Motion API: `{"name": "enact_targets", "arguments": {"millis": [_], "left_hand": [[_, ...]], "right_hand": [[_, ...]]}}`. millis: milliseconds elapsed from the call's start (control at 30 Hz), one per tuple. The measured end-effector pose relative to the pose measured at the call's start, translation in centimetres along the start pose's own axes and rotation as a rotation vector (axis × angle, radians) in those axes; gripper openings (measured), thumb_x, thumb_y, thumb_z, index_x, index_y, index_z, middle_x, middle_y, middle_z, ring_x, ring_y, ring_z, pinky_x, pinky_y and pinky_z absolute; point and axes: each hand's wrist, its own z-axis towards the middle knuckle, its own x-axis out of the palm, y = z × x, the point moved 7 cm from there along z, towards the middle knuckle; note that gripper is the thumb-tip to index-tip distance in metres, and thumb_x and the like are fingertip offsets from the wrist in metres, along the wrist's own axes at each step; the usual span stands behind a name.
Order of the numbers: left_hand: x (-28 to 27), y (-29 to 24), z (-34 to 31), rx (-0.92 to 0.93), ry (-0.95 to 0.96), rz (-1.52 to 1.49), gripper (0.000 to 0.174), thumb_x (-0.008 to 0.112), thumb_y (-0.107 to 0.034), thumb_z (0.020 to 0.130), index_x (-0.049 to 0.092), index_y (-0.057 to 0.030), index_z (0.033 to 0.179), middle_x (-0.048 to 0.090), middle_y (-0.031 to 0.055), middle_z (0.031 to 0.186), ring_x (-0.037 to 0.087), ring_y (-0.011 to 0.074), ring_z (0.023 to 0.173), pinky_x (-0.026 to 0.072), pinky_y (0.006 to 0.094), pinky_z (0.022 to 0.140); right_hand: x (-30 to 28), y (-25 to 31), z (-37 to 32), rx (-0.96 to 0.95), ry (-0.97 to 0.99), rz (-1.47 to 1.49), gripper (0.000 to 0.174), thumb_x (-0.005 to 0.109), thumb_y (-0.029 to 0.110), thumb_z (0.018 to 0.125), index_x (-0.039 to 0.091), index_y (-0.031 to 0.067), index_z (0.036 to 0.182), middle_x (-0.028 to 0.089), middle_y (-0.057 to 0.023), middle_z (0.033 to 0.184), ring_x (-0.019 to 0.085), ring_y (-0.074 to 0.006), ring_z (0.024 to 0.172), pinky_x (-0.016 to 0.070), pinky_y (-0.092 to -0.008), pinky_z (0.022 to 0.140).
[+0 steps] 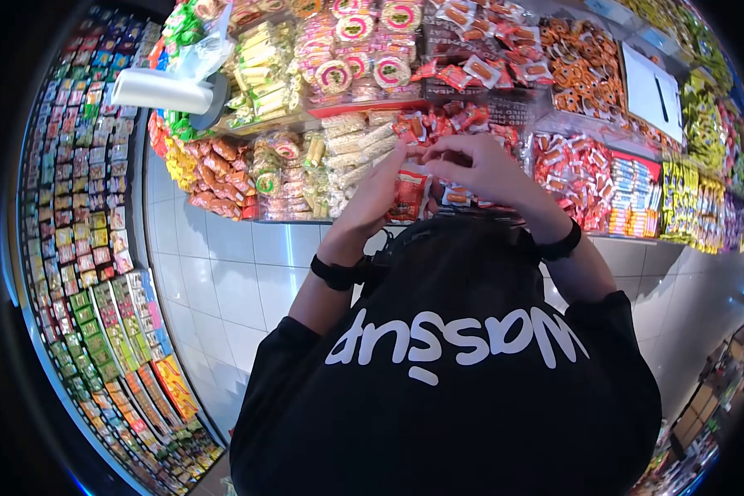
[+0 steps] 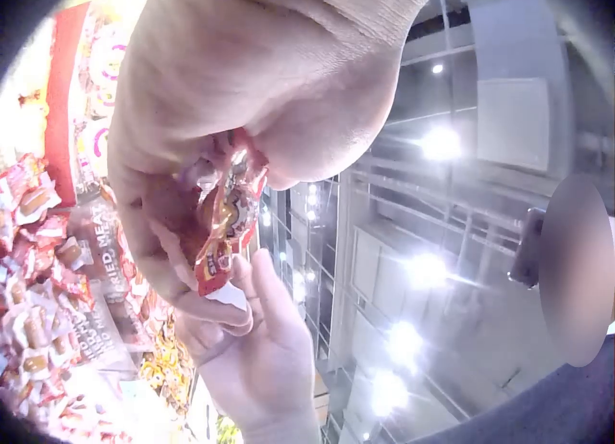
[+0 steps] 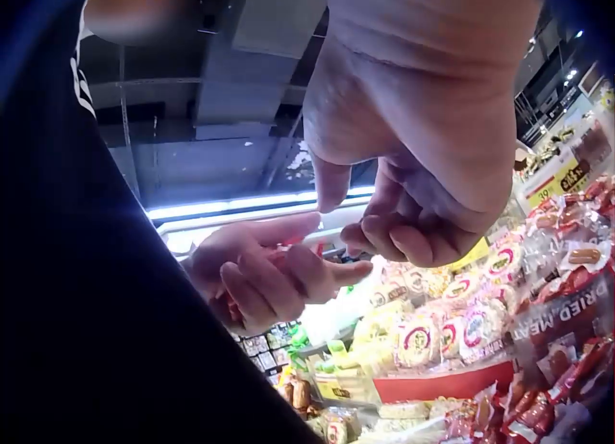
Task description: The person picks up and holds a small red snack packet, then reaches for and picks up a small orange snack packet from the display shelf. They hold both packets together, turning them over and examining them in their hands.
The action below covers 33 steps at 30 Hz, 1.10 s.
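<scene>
My left hand (image 1: 379,192) curls around red, shiny wrapped candy packets (image 2: 229,218), which lie against its palm with one white corner sticking out. In the right wrist view the left hand's index finger (image 3: 351,271) stretches out past the other fingers. My right hand (image 1: 475,165) is close by at the left fingertips, its own fingers (image 3: 408,240) loosely bent, thumb apart from them, and nothing seen between. Below both hands lie bins of red-wrapped snacks (image 1: 459,116) and pale wrapped rolls (image 1: 360,153).
More bins surround the hands: pink swirl candies (image 1: 391,72), orange-wrapped sweets (image 1: 583,70) and red-and-white packets (image 1: 574,178). A roll of plastic bags (image 1: 164,91) stands at the left end. A white sheet with a black pen (image 1: 661,99) lies at right. Packed shelves (image 1: 83,207) line the far left.
</scene>
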Motion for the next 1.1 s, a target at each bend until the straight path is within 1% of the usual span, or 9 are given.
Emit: {"name": "enact_targets", "arguments": {"millis": [100, 233, 333, 433, 633, 733, 833, 1033, 1100], "left_hand": [[1.2, 0.6, 0.7, 0.006, 0.069, 0.128, 0.055, 0.025, -0.047, 0.104, 0.05, -0.0027, 0.124, 0.066, 0.0125, 0.088, 0.067, 0.0203, 0.066, 0.0545, 0.027, 0.058], [2.2, 0.6, 0.7, 0.023, 0.083, 0.224, 0.056, 0.024, -0.045, 0.104, 0.052, -0.0007, 0.121, 0.067, 0.0125, 0.089, 0.068, 0.0199, 0.068, 0.0544, 0.0257, 0.06], [2.4, 0.7, 0.2, 0.018, 0.089, 0.12, 0.054, 0.026, -0.044, 0.104, 0.053, 0.0001, 0.118, 0.067, 0.0123, 0.092, 0.069, 0.0204, 0.073, 0.0555, 0.0287, 0.063], [1.8, 1.2, -0.4, 0.015, 0.051, 0.02, 0.047, 0.033, -0.039, 0.103, 0.048, 0.0012, 0.122, 0.066, 0.0147, 0.1, 0.069, 0.0234, 0.081, 0.0568, 0.0316, 0.068], [0.7, 1.4, -1.4, 0.178, -0.007, -0.219, 0.036, 0.044, -0.007, 0.091, 0.04, 0.0025, 0.125, 0.062, 0.0203, 0.109, 0.067, 0.0295, 0.092, 0.0574, 0.0363, 0.078], [0.4, 2.1, -1.3, 0.23, -0.01, -0.189, 0.038, 0.044, 0.005, 0.083, 0.043, 0.0029, 0.12, 0.062, 0.0187, 0.105, 0.066, 0.0289, 0.096, 0.056, 0.0383, 0.083], [0.7, 2.5, -1.3, 0.282, -0.036, -0.126, 0.034, 0.047, 0.008, 0.084, 0.044, 0.0032, 0.118, 0.062, 0.0173, 0.102, 0.066, 0.0281, 0.098, 0.0543, 0.0388, 0.088], [3.7, 2.2, -1.6, 0.405, -0.121, -0.266, 0.028, 0.051, 0.005, 0.09, 0.048, 0.0012, 0.117, 0.064, 0.0157, 0.101, 0.066, 0.0284, 0.099, 0.0518, 0.0377, 0.093], [5.3, 2.1, -1.8, 0.392, -0.136, -0.289, 0.021, 0.052, -0.001, 0.091, 0.049, -0.0003, 0.112, 0.062, 0.0128, 0.098, 0.064, 0.026, 0.095, 0.0517, 0.0343, 0.089]], "right_hand": [[0.6, -0.3, -0.8, -0.043, 0.002, -0.121, 0.025, 0.071, 0.022, 0.086, 0.068, 0.0013, 0.099, 0.065, -0.0021, 0.077, 0.054, -0.0056, 0.063, 0.0421, -0.0237, 0.058], [1.0, 0.2, -1.6, -0.269, -0.077, -0.19, 0.019, 0.072, 0.018, 0.085, 0.066, 0.0015, 0.094, 0.065, -0.0027, 0.077, 0.056, -0.0064, 0.067, 0.0433, -0.0233, 0.06], [0.7, -2.2, -1.9, -0.026, 0.003, 0.17, 0.018, 0.072, 0.018, 0.083, 0.067, 0.0037, 0.092, 0.064, -0.0037, 0.081, 0.06, -0.0098, 0.069, 0.0474, -0.0265, 0.064], [-1.1, -2.4, -2.5, -0.056, -0.133, 0.172, 0.012, 0.069, 0.014, 0.087, 0.062, 0.0043, 0.089, 0.062, -0.0004, 0.081, 0.06, -0.0086, 0.068, 0.0476, -0.0249, 0.063], [-2.7, -3.9, -4.2, 0.073, -0.214, 0.457, 0.011, 0.064, 0.013, 0.092, 0.056, 0.0058, 0.088, 0.058, 0.0, 0.081, 0.059, -0.0076, 0.068, 0.0496, -0.0207, 0.062], [-2.8, -4.2, -5.1, 0.098, -0.204, 0.61, 0.008, 0.063, 0.011, 0.092, 0.056, 0.0058, 0.092, 0.059, -0.0001, 0.086, 0.061, -0.0083, 0.073, 0.0526, -0.0221, 0.065], [-3.3, -4.6, -6.0, 0.117, -0.273, 0.73, 0.013, 0.061, 0.008, 0.091, 0.058, 0.0043, 0.103, 0.06, -0.0014, 0.092, 0.062, -0.0096, 0.079, 0.0545, -0.024, 0.068], [-4.7, -3.5, -8.6, 0.136, -0.189, 0.816, 0.037, 0.058, -0.002, 0.088, 0.054, 0.0004, 0.124, 0.063, -0.006, 0.103, 0.065, -0.0145, 0.092, 0.0564, -0.0299, 0.079], [-5.6, -4.6, -9.9, 0.161, -0.161, 0.832, 0.038, 0.058, -0.005, 0.087, 0.054, 0.0005, 0.124, 0.064, -0.0087, 0.106, 0.065, -0.0161, 0.095, 0.0562, -0.0308, 0.081]]}}
